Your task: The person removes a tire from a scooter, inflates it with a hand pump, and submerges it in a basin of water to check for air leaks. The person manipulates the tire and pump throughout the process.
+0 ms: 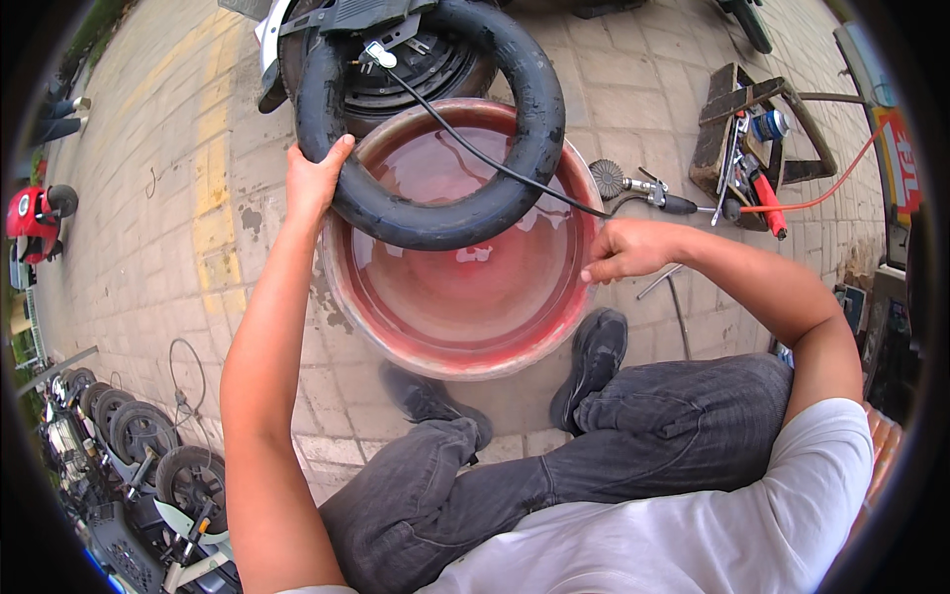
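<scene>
A black inner tube, puffed into a ring, is tilted over a red round basin with water in it. My left hand grips the tube's left side, thumb on top and fingers hidden behind it. At the tube's upper left, a silver air chuck sits by the valve, and its black hose crosses the ring toward an inflator with a round gauge. My right hand is curled closed at the basin's right rim, just below the hose; anything inside its fingers is hidden.
A wheel of a parked scooter stands behind the basin. At the right, an open tool box holds tools, with a red air line beside it. Metal rods lie near my shoes. Several wheels fill the lower left.
</scene>
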### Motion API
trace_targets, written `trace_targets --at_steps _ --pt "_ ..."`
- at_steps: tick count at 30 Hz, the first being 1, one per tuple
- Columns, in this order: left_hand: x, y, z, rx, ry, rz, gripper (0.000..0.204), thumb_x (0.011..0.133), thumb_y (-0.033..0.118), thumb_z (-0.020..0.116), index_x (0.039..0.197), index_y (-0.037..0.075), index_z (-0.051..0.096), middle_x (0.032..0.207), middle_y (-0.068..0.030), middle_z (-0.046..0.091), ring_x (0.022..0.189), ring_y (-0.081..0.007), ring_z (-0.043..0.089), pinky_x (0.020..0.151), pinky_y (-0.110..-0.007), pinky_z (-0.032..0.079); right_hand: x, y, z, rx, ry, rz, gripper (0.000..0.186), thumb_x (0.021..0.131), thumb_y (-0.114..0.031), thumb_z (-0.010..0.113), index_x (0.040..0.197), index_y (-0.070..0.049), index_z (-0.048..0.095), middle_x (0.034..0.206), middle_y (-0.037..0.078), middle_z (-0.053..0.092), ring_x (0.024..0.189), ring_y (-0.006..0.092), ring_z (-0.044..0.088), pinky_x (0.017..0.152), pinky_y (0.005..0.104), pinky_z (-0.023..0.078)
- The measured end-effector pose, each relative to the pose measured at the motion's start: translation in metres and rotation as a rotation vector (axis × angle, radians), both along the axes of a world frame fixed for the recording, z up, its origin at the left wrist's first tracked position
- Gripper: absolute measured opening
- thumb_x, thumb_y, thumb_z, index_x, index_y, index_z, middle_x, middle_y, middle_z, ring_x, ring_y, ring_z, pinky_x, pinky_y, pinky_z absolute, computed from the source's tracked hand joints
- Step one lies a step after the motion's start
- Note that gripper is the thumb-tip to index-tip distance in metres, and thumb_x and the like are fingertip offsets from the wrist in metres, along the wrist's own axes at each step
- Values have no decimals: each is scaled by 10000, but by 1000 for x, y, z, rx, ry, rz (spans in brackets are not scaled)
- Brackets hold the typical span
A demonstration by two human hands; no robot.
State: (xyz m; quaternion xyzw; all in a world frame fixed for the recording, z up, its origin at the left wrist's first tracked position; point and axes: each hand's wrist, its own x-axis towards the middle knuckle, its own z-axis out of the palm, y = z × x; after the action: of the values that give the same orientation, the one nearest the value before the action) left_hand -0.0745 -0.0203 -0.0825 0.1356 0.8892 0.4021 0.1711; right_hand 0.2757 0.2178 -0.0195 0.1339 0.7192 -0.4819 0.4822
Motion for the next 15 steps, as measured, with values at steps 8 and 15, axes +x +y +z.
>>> trace_targets --at_steps 8,15 --pt "9 3 10 164 -209 16 716 755 336 824 1229 -65 466 1040 -163 633 827 -201 634 754 -325 529 -34 28 -33 782 853 -565 719 893 -348 645 1323 176 407 1185 323 593 1139 384 585 975 409 459" --pt "31 6 14 67 -156 -19 735 775 391 803 1227 -69 450 1043 -170 623 880 -215 628 813 -345 520 -98 39 -35 468 467 -847 695 815 -570 681 1041 87 656 950 210 682 875 263 676 829 372 514"
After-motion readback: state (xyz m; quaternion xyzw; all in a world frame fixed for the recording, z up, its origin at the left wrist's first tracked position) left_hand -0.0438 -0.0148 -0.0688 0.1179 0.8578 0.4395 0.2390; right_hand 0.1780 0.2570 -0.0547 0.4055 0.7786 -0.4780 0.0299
